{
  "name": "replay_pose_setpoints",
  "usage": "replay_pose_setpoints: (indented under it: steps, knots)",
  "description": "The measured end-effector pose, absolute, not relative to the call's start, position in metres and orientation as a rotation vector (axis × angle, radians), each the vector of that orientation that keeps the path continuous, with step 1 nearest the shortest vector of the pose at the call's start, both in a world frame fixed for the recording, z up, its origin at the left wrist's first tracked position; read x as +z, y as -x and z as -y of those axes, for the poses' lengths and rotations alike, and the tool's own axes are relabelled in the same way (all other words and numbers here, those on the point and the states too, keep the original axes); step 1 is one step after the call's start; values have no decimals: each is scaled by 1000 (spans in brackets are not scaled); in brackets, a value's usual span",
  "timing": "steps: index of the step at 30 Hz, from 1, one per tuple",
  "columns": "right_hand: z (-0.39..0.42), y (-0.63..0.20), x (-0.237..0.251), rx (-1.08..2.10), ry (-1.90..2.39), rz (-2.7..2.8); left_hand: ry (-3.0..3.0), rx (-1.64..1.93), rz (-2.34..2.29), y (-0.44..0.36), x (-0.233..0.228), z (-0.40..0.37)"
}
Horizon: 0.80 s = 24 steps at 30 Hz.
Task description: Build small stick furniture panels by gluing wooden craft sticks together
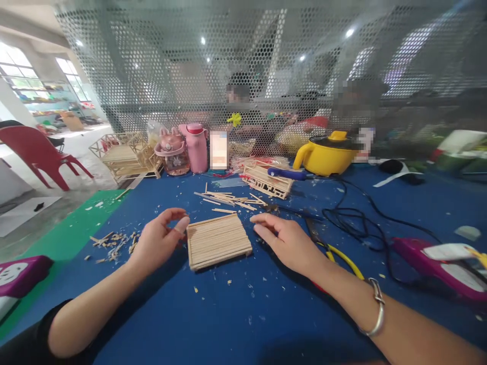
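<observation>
Open-fingered left hand (158, 241) and right hand (283, 241) flank flat stick panel (217, 241), sticks seemingly running left-right.

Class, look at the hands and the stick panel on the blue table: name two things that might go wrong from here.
1. The left hand and right hand flank the stick panel; uneven pressure might shift or split its sticks.
2. The pliers lie under the right wrist, beside the black cord; a sweeping arm might snag them.

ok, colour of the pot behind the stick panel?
Yellow, with a dark lid: the pot at the mesh screen, seen in the head view.
</observation>
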State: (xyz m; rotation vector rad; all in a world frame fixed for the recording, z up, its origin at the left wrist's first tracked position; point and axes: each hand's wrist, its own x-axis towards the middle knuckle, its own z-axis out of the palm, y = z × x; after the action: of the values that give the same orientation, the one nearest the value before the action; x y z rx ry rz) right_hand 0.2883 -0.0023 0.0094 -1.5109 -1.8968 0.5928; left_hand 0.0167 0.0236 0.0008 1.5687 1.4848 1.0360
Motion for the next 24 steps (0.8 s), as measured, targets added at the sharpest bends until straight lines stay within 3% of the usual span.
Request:
replay_pose_setpoints:
  steps: [3,7,12,18,21,24]
  knots:
    - [2,-292,12,477,1528,1899,-1836,1064,-1727,-5,4,-32]
    - [2,-293,12,470,1559,2052,-1493,871,-1547,-3,-1,-34]
    - [8,-286,6,785,1416,2125,-1186,828,-1334,-22,-4,-22]
    - [20,-279,13,1088,1043,1763,-907,934,-1131,-30,11,-18]
    - [22,-281,16,872,1021,1640,-814,1034,-1007,-21,19,-26]
    - [26,-276,16,586,1073,1909,-726,1199,-918,-5,26,-35]
